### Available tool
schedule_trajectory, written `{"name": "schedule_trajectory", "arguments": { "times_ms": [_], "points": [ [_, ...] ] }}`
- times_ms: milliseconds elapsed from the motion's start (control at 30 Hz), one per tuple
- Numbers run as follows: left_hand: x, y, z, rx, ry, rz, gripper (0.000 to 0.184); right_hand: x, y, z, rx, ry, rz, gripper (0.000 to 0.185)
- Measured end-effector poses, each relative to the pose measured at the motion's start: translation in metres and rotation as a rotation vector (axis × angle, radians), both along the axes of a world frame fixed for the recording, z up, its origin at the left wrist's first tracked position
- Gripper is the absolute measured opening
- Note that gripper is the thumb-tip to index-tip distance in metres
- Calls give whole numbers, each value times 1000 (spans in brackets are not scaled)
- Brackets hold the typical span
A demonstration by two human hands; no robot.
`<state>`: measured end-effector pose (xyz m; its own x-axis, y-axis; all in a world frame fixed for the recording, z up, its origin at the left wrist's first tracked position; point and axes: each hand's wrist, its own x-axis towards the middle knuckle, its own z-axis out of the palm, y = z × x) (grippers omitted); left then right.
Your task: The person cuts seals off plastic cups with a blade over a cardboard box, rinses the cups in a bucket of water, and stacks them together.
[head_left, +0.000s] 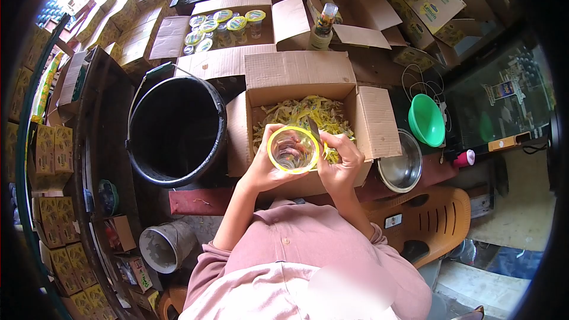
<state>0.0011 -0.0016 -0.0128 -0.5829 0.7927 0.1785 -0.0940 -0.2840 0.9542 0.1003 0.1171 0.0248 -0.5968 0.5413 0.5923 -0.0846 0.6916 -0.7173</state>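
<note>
- Left hand (268, 167) was curled around a clear, yellow-rimmed cup (293, 150), mouth in view.
- Right hand (342, 160) gripped a dark blade (313, 127) near the rim; trimming seemed in hand, the next stroke probably calling for a steady cup.
- Yellow scraps (311, 108) lay in a box (299, 70) just beyond both hands.
- Blade's handle, cup's base: hidden; blade contact unclear.

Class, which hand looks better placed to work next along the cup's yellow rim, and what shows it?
Probably the right: the right hand holds a dark, blade-like tool close to the yellow rim, while the left hand is occupied holding the cup.
</note>
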Motion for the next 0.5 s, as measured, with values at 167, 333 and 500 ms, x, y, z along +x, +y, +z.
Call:
{"name": "schedule_trajectory", "arguments": {
  "times_ms": [167, 333, 500],
  "points": [
    [-3, -1, -2, 47, 54, 27, 72, 5, -3, 3, 18, -6, -55, 28],
    [-5, -3, 1, 30, 103, 50, 72, 8, -3, 0, 130, 30, -49, 27],
    [-6, -6, 5, -43, 146, 37, 74, 10, -3, -4, 172, 13, -30, 28]
  ]
}}
